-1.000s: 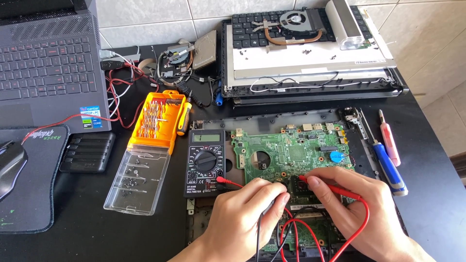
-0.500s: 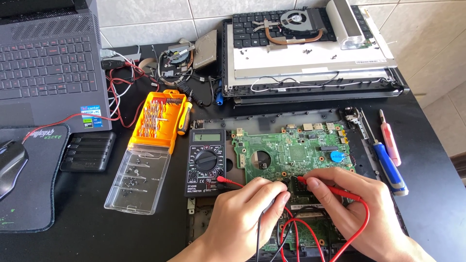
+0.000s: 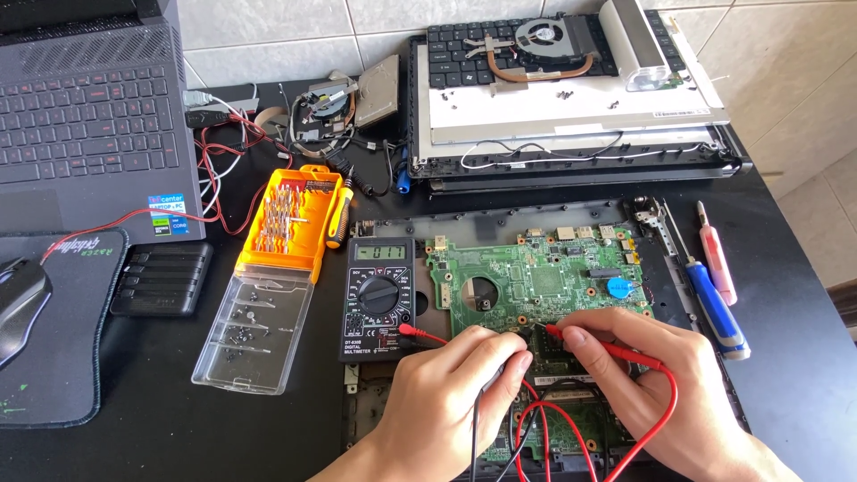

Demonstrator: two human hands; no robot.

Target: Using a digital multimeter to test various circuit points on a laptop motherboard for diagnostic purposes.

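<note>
A green circuit board (image 3: 536, 277) lies in an opened black laptop base (image 3: 500, 223) at the table's middle. My left hand (image 3: 451, 397) grips a black probe, its tip hidden under my fingers at the board's lower edge. Just right of it, my right hand (image 3: 643, 379) pinches a red probe (image 3: 607, 348) whose tip touches the board near its lower middle. A black multimeter (image 3: 379, 295) sits left of the board, red leads (image 3: 571, 437) running to it.
An orange screwdriver bit case (image 3: 287, 223) with clear lid lies left of the meter. A working laptop (image 3: 89, 116), mouse (image 3: 20, 308) and mousepad occupy the far left. A dismantled laptop lid and keyboard (image 3: 571, 89) sit behind. Blue (image 3: 714, 308) and pink (image 3: 717, 263) screwdrivers lie right.
Both hands and probes stay almost still on the board; my right hand has shifted very slightly.
</note>
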